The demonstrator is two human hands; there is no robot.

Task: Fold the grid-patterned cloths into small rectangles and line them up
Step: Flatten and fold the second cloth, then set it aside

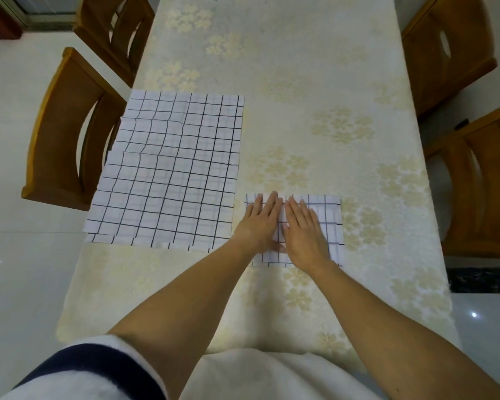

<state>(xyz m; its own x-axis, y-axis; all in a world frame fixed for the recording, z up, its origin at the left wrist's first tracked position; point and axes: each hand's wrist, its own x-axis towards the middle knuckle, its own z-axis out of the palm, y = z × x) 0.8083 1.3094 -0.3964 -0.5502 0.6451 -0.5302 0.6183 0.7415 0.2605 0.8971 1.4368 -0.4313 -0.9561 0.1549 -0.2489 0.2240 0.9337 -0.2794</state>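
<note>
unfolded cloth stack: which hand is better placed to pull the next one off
Probably left. Both hands lie flat on the folded cloth, but the left hand sits at its left edge, nearest the unfolded cloth stack; the right hand would have to cross over.

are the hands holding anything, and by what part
Nothing is gripped. The left hand and right hand lie flat, fingers straight, pressing down on the top face of the folded cloth.

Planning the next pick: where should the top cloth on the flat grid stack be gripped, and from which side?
Probably pinch its near right corner, coming from the right: the stack lies flat, so only edges give purchase, and that corner lies closest to the left hand.
</note>
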